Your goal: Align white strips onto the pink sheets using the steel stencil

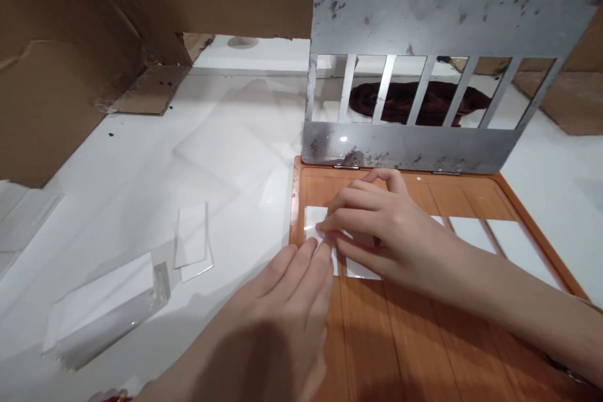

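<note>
A white rectangular card lies in the leftmost groove of an orange tray. Both my hands meet over its lower part. My left hand comes from below, its fingers together and the tips pressed on the card. From the right, my right hand reaches across with bent fingers, thumb and fingertips closed at the same card. Beneath the right hand a second white card shows in part. Further right, more white cards lie in their own grooves.
A slotted metal plate stands raised on hinges at the tray's back edge. Dark cloth lies behind it. On the left are two loose cards, a plastic-wrapped stack of cards and cardboard walls.
</note>
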Tool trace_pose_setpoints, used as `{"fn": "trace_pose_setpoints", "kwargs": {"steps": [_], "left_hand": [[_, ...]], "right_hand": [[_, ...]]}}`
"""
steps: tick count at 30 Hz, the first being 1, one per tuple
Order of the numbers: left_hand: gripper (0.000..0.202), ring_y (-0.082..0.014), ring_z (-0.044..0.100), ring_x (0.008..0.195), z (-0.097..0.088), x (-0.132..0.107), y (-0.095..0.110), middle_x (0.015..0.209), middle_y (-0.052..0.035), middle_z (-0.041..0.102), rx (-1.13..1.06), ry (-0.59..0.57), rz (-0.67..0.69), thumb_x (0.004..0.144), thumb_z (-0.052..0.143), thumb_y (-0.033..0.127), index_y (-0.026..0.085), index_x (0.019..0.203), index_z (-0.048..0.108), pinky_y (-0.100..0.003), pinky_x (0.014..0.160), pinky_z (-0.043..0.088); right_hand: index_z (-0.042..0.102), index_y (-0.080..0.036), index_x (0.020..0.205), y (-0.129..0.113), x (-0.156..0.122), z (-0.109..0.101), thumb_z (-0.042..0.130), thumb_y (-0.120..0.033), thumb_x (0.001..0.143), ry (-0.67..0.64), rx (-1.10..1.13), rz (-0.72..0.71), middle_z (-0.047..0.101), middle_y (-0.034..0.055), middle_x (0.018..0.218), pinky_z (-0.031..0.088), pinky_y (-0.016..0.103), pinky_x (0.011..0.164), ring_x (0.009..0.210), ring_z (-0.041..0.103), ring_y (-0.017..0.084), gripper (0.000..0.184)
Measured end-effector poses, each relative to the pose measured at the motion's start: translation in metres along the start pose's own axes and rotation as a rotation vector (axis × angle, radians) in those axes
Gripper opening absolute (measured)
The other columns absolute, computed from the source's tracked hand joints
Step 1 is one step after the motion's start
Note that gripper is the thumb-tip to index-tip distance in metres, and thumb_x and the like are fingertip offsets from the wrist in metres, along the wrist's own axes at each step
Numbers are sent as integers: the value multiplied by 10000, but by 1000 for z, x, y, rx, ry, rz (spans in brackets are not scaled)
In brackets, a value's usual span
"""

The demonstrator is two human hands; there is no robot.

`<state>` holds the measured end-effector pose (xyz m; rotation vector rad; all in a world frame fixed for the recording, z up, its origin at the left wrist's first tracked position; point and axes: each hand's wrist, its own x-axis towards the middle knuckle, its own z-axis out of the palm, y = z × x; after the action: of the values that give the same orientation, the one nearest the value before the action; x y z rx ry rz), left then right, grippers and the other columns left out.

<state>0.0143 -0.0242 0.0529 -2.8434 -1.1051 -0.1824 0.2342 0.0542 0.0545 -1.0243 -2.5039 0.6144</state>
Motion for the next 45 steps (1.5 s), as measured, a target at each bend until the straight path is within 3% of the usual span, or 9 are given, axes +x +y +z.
{"fn": "trace_pose_setpoints", "kwargs": {"steps": [28, 34, 39, 45], "left_hand": [[497, -246, 517, 1455, -1, -1, -2, 1588, -118, 567, 36, -76, 33, 1053, 398, 248, 44, 1487, 533, -383, 1266, 200], [512, -258, 503, 1481, 2, -3, -4, 1596, -102, 563, 106, -76, 105, 1024, 474, 264, 86, 1495, 565, -369, 1254, 307], [516, -271, 540, 1448, 4, -3, -7, 1547, -103, 609, 112, -80, 157, 1035, 445, 337, 135, 1486, 594, -423, 1222, 378], [499, -266, 536, 1435, 3, -4, -8, 1531, -94, 615, 137, -65, 174, 1031, 417, 296, 123, 1462, 601, -411, 1238, 327]], "right_hand": [[748, -175, 949, 0, 1, 0, 575, -158, 1045, 21, 3, -45, 667, 11, 917, 277, 402, 1007, 848, 582, 170, 198], [753, -163, 952, -2, 1, -1, 553, -178, 1061, 31, -10, -57, 662, 16, 905, 280, 403, 983, 856, 571, 185, 229], [751, -158, 937, -3, 1, 1, 560, -159, 1054, 37, -28, -62, 663, 18, 908, 280, 403, 991, 847, 570, 182, 224], [730, -151, 908, -6, -1, 4, 516, -135, 1057, 38, -80, -76, 641, 28, 886, 309, 417, 978, 827, 550, 187, 262]]}}
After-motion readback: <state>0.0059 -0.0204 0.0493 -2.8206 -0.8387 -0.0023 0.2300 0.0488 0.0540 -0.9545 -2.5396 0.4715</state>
